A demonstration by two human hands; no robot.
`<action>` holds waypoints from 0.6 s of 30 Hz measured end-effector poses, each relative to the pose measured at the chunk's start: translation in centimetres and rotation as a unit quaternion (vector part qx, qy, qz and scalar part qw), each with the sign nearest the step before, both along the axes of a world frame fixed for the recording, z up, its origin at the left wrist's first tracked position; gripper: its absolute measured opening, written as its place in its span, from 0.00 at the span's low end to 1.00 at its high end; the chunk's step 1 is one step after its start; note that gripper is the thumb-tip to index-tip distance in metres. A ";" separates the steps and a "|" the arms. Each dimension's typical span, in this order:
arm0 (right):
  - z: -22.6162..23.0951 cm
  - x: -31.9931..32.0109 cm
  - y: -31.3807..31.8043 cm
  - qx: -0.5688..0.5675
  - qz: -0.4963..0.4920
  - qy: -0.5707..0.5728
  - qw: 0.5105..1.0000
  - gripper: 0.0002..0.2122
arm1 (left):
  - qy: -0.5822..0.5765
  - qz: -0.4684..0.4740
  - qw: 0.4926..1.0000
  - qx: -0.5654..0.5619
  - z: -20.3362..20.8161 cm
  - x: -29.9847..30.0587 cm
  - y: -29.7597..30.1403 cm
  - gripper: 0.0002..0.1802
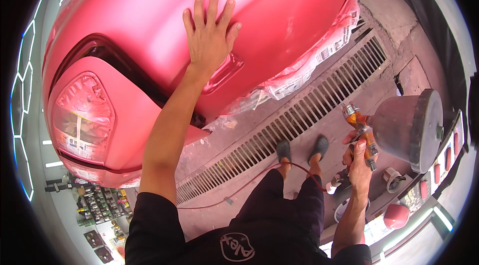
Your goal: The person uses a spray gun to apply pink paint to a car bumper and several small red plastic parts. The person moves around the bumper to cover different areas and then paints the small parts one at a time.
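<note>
1. Left hand (207,40): fingers spread apart, palm facing the red car panel (279,20) ahead; cannot tell contact.
2. Right hand (356,160): fingers clamped around the spray gun (367,141), well apart from the panel.
3. Step: apparently a surface check. Next move calls for a steady cup (399,121) and a free hose (305,167).
4. Count: one gun, one cup, one hose, two shoes (322,145).

Car paint workshop: spray gun (368,141), paper-masked car (279,25)
</note>
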State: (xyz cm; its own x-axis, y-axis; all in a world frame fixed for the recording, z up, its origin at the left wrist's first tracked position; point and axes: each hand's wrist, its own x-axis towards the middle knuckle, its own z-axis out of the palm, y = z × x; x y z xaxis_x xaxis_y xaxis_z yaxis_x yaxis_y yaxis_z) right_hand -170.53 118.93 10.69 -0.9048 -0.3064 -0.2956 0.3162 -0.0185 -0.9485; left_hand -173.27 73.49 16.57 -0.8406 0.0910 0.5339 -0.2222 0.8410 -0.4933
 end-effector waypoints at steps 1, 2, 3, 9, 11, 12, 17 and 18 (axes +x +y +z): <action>0.0 -0.4 0.3 0.003 0.012 -0.002 1.000 0.28 | 0.003 0.008 1.000 0.002 0.3 -0.7 0.1 0.29; 0.0 -0.6 0.4 0.003 0.008 -0.001 1.000 0.28 | 0.006 0.016 1.000 0.005 0.2 -1.0 0.2 0.29; 0.2 -1.1 0.2 -0.001 0.003 0.002 1.000 0.28 | 0.004 0.019 1.000 0.007 0.2 -0.9 0.3 0.29; -1.1 -3.1 0.5 -0.007 0.044 0.013 0.999 0.28 | 0.011 0.026 1.000 0.005 -0.1 -0.2 0.2 0.28; -1.1 -3.3 0.4 -0.001 0.046 0.012 0.999 0.28 | 0.020 0.022 1.000 0.002 0.3 -1.8 0.5 0.26; -0.8 -3.5 0.1 0.001 0.043 0.016 0.999 0.28 | 0.017 0.024 0.999 0.020 0.1 -1.6 0.6 0.26; -0.5 -3.8 0.0 -0.029 0.030 -0.009 0.999 0.28 | 0.036 0.040 0.991 0.123 -1.5 1.4 2.2 0.22; -0.5 -3.9 0.0 -0.033 0.035 -0.013 0.999 0.28 | 0.072 0.035 0.976 0.204 -1.5 0.9 2.2 0.20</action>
